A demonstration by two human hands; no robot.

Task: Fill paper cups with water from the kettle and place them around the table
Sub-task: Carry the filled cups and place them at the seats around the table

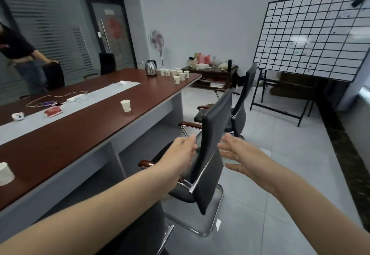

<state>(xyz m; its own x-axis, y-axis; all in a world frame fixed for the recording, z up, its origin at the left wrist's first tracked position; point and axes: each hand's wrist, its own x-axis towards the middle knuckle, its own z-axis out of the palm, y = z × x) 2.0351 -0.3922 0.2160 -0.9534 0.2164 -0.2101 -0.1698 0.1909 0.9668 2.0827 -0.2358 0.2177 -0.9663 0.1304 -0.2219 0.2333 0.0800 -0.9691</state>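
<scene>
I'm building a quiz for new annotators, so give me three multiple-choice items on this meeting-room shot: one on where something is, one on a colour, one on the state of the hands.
1. Where does the kettle stand? A on the floor; B at the table's far end, beside the clustered paper cups; C on a chair seat.
2. What colour is the lone cup mid-table? A white; B blue; C black.
3. How are the left hand and right hand? A left grips a cup; B right holds the kettle; C both open, holding nothing.
Key: B, it stands by the cups at the far end; A, its wall is white; C, fingers spread, empty.
</scene>
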